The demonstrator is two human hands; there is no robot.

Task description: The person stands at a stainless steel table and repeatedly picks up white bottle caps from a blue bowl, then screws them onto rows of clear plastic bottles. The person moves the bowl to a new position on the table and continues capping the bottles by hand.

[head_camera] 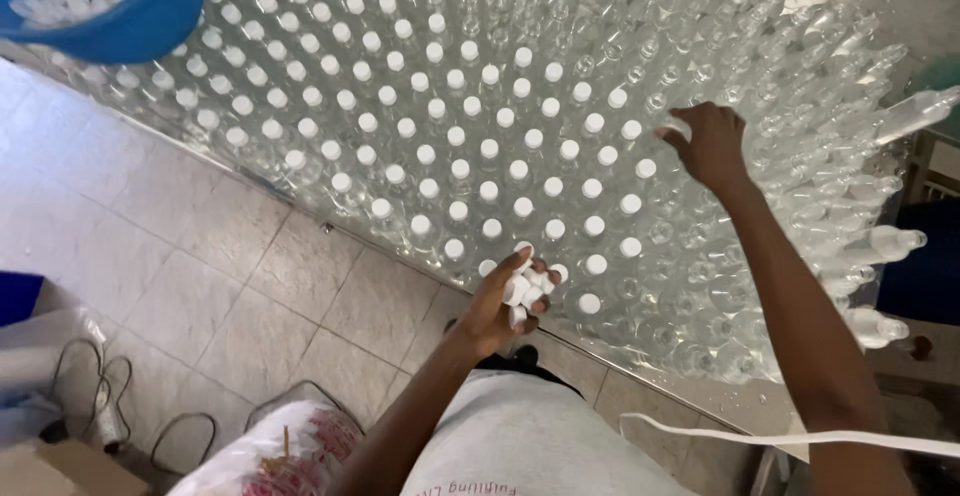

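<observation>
A table (655, 381) is packed with several rows of clear plastic bottles (470, 126); those on the left carry white caps, those on the right (790, 86) stand uncapped. My left hand (505, 306) is cupped around a handful of white caps (530, 284) near the table's front edge. My right hand (710, 146) reaches out over the bottles at the border between capped and uncapped ones, fingers pinching a white cap (678, 132) above a bottle top.
A blue tub (120, 16) filled with white caps stands on the bottles at the top left. Below the table lies a tiled floor (200, 266) with cables (110, 406), a plastic bag (270, 456) and a cardboard box (50, 471).
</observation>
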